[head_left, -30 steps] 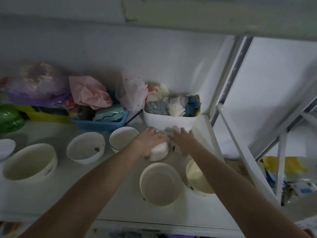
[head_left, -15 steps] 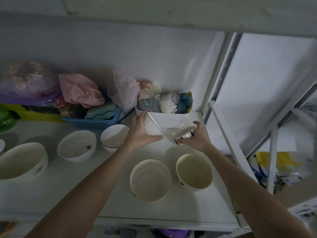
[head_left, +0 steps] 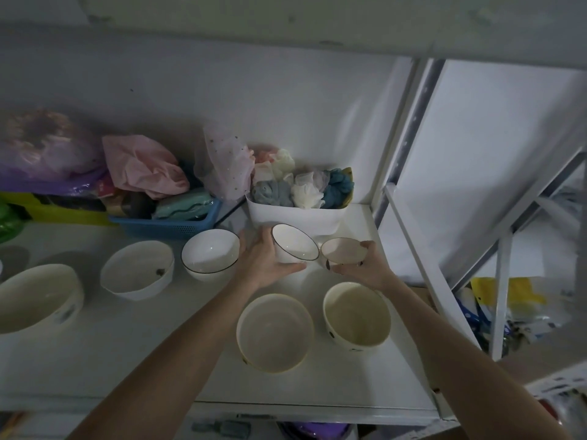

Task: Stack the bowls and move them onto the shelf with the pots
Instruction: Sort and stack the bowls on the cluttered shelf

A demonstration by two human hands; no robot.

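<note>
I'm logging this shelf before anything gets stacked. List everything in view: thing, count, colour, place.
dark-rimmed bowl in hand: 1, white, tilted in left grip
small bowl in hand: 1, cream, in right grip
dark-rimmed bowl: 1, white, on shelf left of the held one
white bowl: 1, white, mid-left
large bowl: 1, cream, far left
cream bowls: 2, cream, shelf front
white bin: 1, white, back, holds cloth bundles
blue basket: 1, blue, back
pink bag: 1, pink, above the basket
shelf: 1, white
left hand: grips a bowl
right hand: grips a bowl
</note>
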